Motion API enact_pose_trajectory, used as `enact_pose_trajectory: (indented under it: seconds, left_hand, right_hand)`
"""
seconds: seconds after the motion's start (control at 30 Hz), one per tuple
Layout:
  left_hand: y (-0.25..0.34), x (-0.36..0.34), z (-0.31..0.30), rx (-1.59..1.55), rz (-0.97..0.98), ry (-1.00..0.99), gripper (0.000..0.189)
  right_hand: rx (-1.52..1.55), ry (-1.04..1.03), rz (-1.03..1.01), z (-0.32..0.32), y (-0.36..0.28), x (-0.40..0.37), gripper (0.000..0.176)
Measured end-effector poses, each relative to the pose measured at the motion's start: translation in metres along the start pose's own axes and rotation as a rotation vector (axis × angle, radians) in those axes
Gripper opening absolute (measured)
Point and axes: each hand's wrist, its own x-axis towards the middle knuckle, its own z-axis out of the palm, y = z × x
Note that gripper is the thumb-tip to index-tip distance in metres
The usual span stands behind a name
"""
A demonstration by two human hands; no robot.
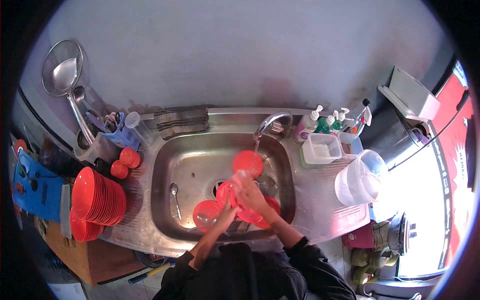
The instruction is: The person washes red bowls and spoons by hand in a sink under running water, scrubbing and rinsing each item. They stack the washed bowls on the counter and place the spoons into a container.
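Over the steel sink (pixel 170 155), my left hand (pixel 229 211) grips a red bowl (pixel 223 194) by its edge. My right hand (pixel 250 192) is beside it, blurred by motion; its fingers and anything in them cannot be made out. Water runs from the faucet (pixel 272 120) onto another red bowl (pixel 247 164) just beyond my hands. More red dishes lie in the basin, one at the left (pixel 205 212) with a clear or metal item in it. A spoon (pixel 175 201) rests on the basin floor at the left.
Stacked red bowls (pixel 102 197) stand left of the sink, near a blue basket (pixel 121 134) of utensils and a large strainer (pixel 62 67). Soap bottles (pixel 306 125), a clear container (pixel 320 150) and a translucent bucket (pixel 357 180) are on the right. A dark cloth (pixel 181 122) lies behind the basin.
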Motion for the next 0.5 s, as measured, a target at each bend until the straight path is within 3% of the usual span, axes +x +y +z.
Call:
enact_pose_trajectory:
  seconds: [0.03,0.1,0.13,0.2,0.23,0.27,0.3,0.33,0.4,0.47,0.5]
  left_hand:
    - [0.000,0.001,-0.001,0.004,-0.002,-0.004,0.067]
    - [0.000,0.003,-0.009,-0.350,0.093,0.066,0.070]
    - [0.001,0.002,-0.014,-0.341,0.089,0.061,0.070]
    - [0.004,0.001,-0.024,0.036,0.258,0.183,0.069]
    - [0.003,0.001,-0.023,0.039,0.251,0.180,0.069]
    - [0.005,0.004,-0.019,0.263,0.386,0.151,0.068]
    - [0.008,0.008,-0.013,0.486,0.524,0.120,0.068]
    - [0.008,0.011,-0.007,0.708,0.661,0.087,0.067]
    - [0.008,0.012,0.004,0.724,0.654,0.041,0.069]
    - [0.015,0.004,0.007,0.765,0.540,0.096,0.068]
    - [0.001,0.014,-0.006,0.736,0.537,0.058,0.062]
  right_hand:
    - [0.023,-0.058,-0.002,0.003,-0.010,-0.002,0.054]
    - [0.143,-0.121,-0.008,0.004,-0.007,-0.008,0.055]
    - [0.268,-0.189,-0.016,0.003,-0.006,-0.011,0.055]
    - [0.241,-0.260,-0.088,0.000,0.007,-0.012,0.054]
    - [0.141,-0.073,-0.039,0.017,0.023,-0.019,0.052]
    - [0.036,0.112,0.009,0.026,0.025,-0.020,0.051]
    - [0.453,0.219,0.359,0.038,0.024,-0.017,0.048]
    - [0.449,0.221,0.361,0.049,0.024,-0.016,0.048]
    - [1.538,0.171,0.708,0.070,0.029,-0.018,0.049]
    - [1.620,0.271,0.769,0.060,0.016,-0.012,0.044]
    - [1.488,0.118,0.744,0.044,0.008,-0.011,0.039]
